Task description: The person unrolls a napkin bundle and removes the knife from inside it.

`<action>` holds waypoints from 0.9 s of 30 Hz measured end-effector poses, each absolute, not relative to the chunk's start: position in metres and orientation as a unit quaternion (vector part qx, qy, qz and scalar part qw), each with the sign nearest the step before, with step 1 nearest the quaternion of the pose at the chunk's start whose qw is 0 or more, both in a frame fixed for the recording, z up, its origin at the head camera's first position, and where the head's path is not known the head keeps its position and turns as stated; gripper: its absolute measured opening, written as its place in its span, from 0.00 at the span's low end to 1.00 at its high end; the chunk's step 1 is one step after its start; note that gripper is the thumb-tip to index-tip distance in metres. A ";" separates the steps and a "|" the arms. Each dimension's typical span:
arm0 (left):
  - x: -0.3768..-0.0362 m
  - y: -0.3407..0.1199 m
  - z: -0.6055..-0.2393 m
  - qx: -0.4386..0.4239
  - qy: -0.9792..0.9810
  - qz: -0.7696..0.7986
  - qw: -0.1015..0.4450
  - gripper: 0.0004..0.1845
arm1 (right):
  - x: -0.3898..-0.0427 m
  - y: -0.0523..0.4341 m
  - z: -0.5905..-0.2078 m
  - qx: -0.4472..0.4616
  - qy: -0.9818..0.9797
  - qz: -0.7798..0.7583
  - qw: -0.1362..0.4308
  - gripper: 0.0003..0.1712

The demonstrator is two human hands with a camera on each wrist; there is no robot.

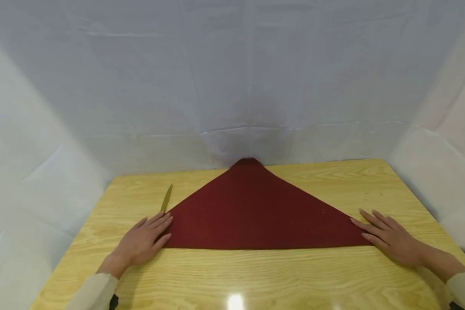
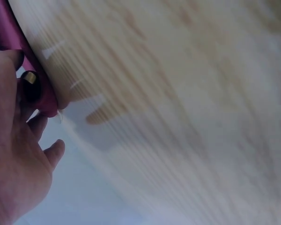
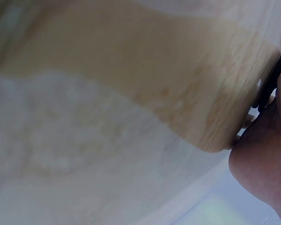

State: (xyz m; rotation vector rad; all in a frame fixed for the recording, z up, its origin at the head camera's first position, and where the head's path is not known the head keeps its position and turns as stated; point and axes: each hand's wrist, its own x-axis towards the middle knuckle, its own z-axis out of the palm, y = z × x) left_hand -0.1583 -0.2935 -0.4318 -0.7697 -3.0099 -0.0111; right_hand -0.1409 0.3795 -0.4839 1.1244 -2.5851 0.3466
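A dark red cloth, folded into a triangle, lies on the wooden table with its long edge toward me and its blunt peak at the back edge. My left hand rests on its left corner, fingers extended and pointing inward. On the right corner my right hand lies with its fingers spread, some on the cloth and others beyond its slanted edge. In the left wrist view, the cloth's edge shows beside the fingers. The right wrist view catches mostly the heel of the right hand.
A thin, pointed brownish-gold strip lies just beyond the left fingertips, its near end reaching them. White sheeting rises behind the table and at both sides. Bright light reflects off the tabletop near its front.
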 end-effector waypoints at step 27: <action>-0.154 -0.303 -0.428 -0.240 -0.970 -0.013 0.037 0.28 | -0.136 0.375 -0.480 0.318 -0.928 0.171 0.088 0.28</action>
